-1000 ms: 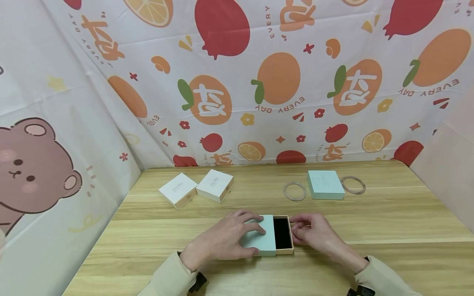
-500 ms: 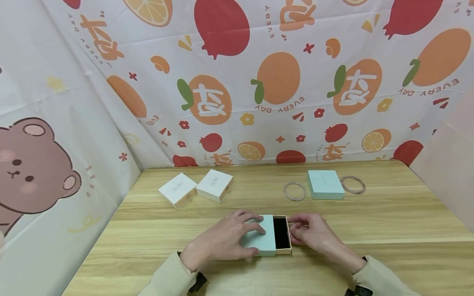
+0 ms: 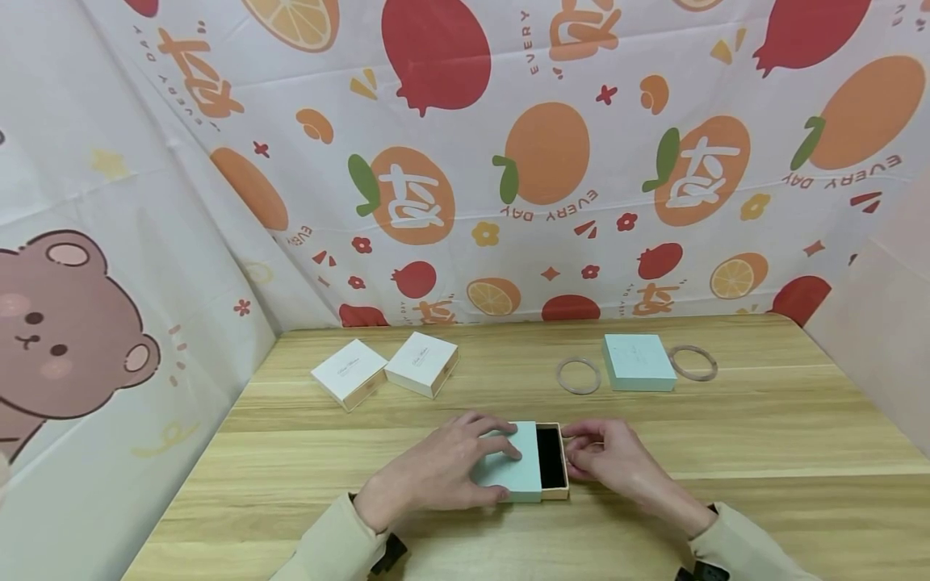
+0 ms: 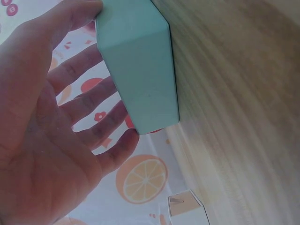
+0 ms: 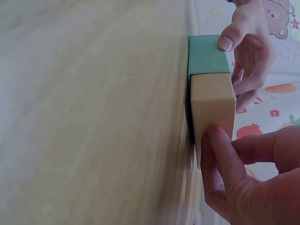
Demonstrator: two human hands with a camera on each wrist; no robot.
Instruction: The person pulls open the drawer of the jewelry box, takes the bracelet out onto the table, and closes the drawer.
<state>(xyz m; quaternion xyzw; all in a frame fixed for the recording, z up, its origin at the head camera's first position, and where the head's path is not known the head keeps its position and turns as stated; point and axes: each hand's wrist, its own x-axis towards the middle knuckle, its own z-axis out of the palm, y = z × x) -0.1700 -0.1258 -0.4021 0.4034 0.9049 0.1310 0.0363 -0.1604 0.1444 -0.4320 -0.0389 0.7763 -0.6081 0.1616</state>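
A mint-green slide-out box (image 3: 526, 460) lies on the table, its tan inner drawer (image 3: 555, 493) sticking out at the right with a black lining (image 3: 552, 458). My left hand (image 3: 454, 464) holds the green sleeve from above; its thumb is on the near edge and the fingers spread over the top. In the left wrist view the sleeve's plain end (image 4: 140, 84) faces the camera. My right hand (image 3: 617, 460) touches the drawer's outer end with its fingertips. Seen from the right wrist, a fingertip presses on the tan end face (image 5: 213, 112).
Two white boxes (image 3: 350, 371) stand at the back left. Another mint-green box (image 3: 638, 363) sits at the back right between two thin bangle-like rings, a left one (image 3: 559, 377) and a right one (image 3: 715, 371). A fruit-print cloth (image 3: 465, 266) hangs behind the table.
The drawer has slid a little leftward into the sleeve, and my right hand has moved left with it. My left hand and the sleeve have stayed in place.
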